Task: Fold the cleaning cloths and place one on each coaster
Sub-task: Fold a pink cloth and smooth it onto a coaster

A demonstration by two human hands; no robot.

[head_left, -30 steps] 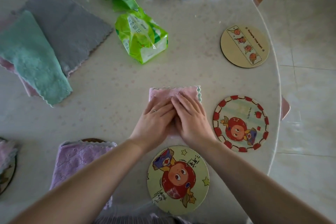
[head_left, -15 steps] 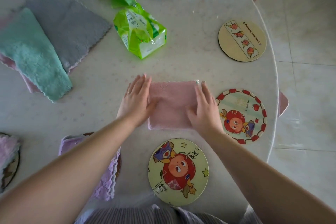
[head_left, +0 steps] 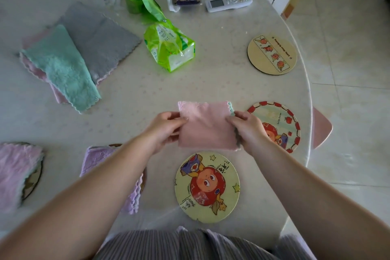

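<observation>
Two coasters at the left already carry folded cloths: a pink one [head_left: 14, 173] at the frame's edge and a lilac one [head_left: 109, 175] beside it, so filling seems to run from left toward the right. Farther back lies the stock, a teal cloth [head_left: 63, 69] over a grey cloth [head_left: 99, 42], near enough to reach. In the middle, the left hand [head_left: 164, 131] and right hand [head_left: 247, 131] each pinch a side edge of the folded pink cloth [head_left: 206, 126], fingers closed on it, probably to keep the layers from slipping apart; whether it is lifted clear of the table [head_left: 211, 86] is hard to judge. Just below waits the bare cartoon coaster [head_left: 207, 188], likeliest its target. The red-rimmed coaster [head_left: 280, 124] and tan coaster [head_left: 272, 54] at right are uncovered.
</observation>
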